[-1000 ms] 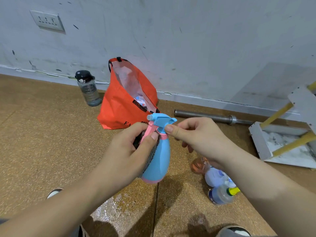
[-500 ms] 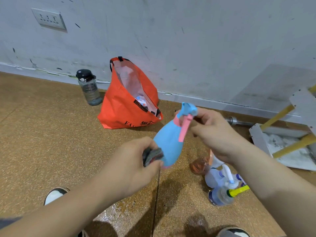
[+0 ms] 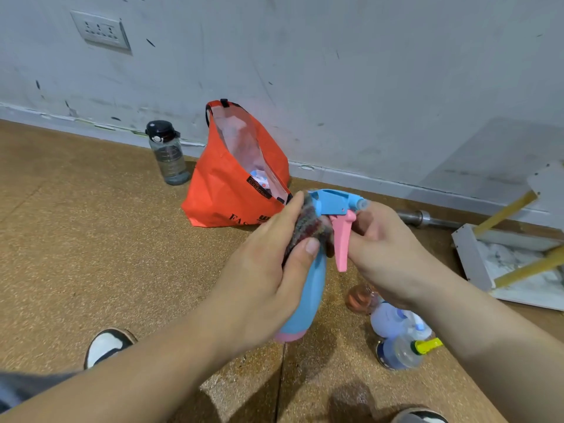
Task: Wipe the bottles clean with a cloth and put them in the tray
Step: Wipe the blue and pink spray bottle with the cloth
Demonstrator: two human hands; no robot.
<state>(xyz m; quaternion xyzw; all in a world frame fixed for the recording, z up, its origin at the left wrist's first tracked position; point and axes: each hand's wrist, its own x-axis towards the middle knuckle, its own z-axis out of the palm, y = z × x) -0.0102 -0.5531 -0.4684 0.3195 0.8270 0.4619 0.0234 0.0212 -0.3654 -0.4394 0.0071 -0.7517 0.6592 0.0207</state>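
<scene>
Grey wall [image 3: 335, 71]: scuffed and marked, with a white socket plate [image 3: 100, 30] high on the left.
Brown floor [image 3: 91, 239]: speckled and cork-like, with a wet-looking patch near the bottom edge.
White tray [image 3: 471, 257]: on the floor at the far right, marbled inside, with yellow bars crossing above it. It is well apart from the bottle in the hands.
Orange bag [image 3: 219, 203]: slumped open against the wall, just behind the hands.
Left hand [image 3: 268, 282]: fingers and thumb are curled round a dark knitted cloth [image 3: 308, 227], pressing it against the bottle's neck just under the blue head.
Right hand [image 3: 387, 254]: on the other side of the neck, fingers curled in behind the pink trigger and gripping the bottle there (the trigger hides part of the hold).
Spray bottle [image 3: 308, 300]: blue body, pink trigger and base ring. It is held in the air between both hands, roughly upright and slightly tilted, nozzle pointing right.
Metal bar [image 3: 427, 218]: lying along the wall between the bag and the tray.
Water bottle [image 3: 169, 157]: smoky grey with a black lid, upright by the skirting, left of the bag.
Other bottles [image 3: 396, 325]: an amber one, a pale blue one and a clear one with a yellow-green cap, lying together on the floor under the right forearm.
Shoe [image 3: 106, 345]: pale toe at lower left.
</scene>
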